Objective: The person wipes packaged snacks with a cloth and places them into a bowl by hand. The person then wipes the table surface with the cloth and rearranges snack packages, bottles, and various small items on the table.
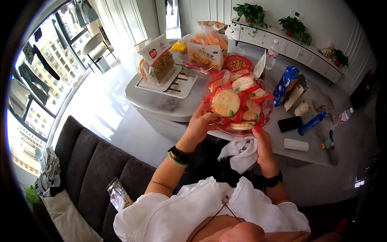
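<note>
A see-through reddish bowl (265,117) heaped with wrapped rice crackers (226,103) is held up between my two hands at the table's near edge. My left hand (198,126) grips its left side, thumb on the rim and the other fingers partly hidden. On the near right side, my right hand (264,147) has its thumb at the rim; its remaining fingers are hidden behind. A white cloth (242,154) hangs under the bowl against my right hand. Whether that hand also grips the cloth, I cannot tell.
On the table (149,101) are a tray (187,86), a bag of snacks (159,64), a paper snack bag (205,54) and a red bowl (238,63). To the right lie a blue box (285,85), black phone (290,124), blue bottle (313,123) and white roll (296,144). A dark sofa (100,169) stands left.
</note>
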Tool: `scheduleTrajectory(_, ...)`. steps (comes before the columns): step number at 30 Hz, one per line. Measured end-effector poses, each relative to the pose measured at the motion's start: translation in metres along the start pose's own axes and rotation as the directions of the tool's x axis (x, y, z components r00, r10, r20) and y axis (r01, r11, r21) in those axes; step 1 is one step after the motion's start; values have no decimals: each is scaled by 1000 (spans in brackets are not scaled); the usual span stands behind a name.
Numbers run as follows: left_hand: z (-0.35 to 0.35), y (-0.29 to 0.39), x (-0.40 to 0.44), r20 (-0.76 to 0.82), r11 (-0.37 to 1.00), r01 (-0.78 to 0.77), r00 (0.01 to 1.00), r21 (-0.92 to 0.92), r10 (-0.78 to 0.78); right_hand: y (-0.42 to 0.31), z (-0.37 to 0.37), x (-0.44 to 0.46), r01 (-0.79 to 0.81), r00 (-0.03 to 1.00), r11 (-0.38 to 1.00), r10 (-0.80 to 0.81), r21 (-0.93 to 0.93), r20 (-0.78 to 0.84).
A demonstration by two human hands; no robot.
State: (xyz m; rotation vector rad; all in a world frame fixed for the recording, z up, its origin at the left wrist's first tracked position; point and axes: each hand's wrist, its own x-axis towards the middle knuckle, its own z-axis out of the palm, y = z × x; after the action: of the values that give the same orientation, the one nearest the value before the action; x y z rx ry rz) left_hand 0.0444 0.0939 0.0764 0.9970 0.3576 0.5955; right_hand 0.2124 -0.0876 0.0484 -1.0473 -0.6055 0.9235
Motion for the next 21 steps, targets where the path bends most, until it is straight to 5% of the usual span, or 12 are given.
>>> scheduleTrajectory(6,-70,51,-6,-153,984,-179,972,17,179,19,75,74,-120,970,991,104,58,219)
scheduleTrajectory(11,-133,69,7,-274,982,-184,942,53,191,49,118,134,-266,926,964,253,8,282)
scheduleTrajectory(21,-197,52,33,-416,954,-171,870,247,263,103,133,190,-133,953,990,141,-46,268)
